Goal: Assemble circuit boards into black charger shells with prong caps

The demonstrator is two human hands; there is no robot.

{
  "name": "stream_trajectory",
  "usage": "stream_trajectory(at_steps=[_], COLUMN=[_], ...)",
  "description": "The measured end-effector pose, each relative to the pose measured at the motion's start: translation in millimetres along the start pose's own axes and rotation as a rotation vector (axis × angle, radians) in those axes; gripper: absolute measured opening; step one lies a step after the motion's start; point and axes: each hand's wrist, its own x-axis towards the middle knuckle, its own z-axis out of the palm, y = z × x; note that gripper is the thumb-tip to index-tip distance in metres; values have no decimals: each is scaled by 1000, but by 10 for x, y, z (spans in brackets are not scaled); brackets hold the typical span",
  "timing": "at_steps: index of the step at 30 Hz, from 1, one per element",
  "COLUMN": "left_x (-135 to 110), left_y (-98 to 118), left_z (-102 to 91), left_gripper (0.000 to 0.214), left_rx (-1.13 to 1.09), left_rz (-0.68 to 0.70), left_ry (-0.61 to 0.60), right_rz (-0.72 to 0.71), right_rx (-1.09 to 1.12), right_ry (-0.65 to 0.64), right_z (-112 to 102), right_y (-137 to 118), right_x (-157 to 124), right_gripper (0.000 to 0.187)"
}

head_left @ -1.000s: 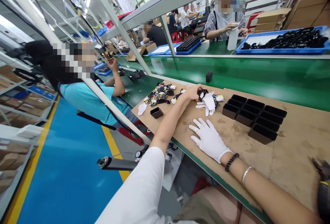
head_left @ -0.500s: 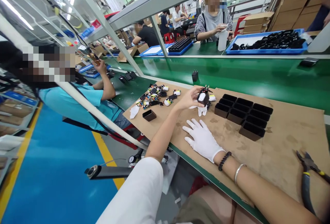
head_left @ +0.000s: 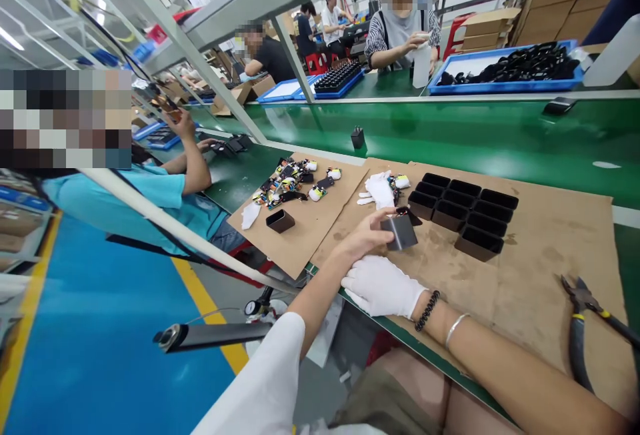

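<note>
brown cardboard sheet (head_left: 550,248) covers the bench, and on it stands a block of open black cases (head_left: 470,211), the mark for everything else here. just in front of the block, on the person's side, the bare left hand (head_left: 367,233) pinches a single black case (head_left: 400,231) between thumb and fingers. the case is tilted and low over the cardboard; whether it touches cannot be told. nearer the person, the right hand (head_left: 383,285), in a white glove, lies knuckles up at the sheet's edge with its fingers curled in and nothing showing in its grip.

just left of the block lies a spare white glove (head_left: 379,189). further left are a heap of small coloured parts (head_left: 290,181) and a stray case (head_left: 280,220). well right of the block lie pliers (head_left: 580,328). behind the block runs a green belt (head_left: 450,135) carrying a black plug (head_left: 357,137), and beyond it sits a blue tray (head_left: 500,68). far left of the block a slanted metal pole (head_left: 175,228) crosses in front of a co-worker's teal shirt (head_left: 150,195). print on the small parts is too small to read.
</note>
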Motion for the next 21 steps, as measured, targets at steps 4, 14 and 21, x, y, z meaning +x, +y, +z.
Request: stream_trajectory(at_steps=[4,14,21], left_x=[-245,-477,-492], left_y=[181,468,526], left_z=[146,340,395], left_gripper=[58,47,31], left_rx=[-474,-466,-535], left_rz=[-32,93,106], left_ry=[114,313,436], right_rz=[-71,-181,-180], right_rx=[-47,-151,-157], right_ry=[33,161,202], right_z=[3,25,77], right_y=[-45,-84,-78], right_x=[-45,-72,-96], right_gripper=[26,37,29])
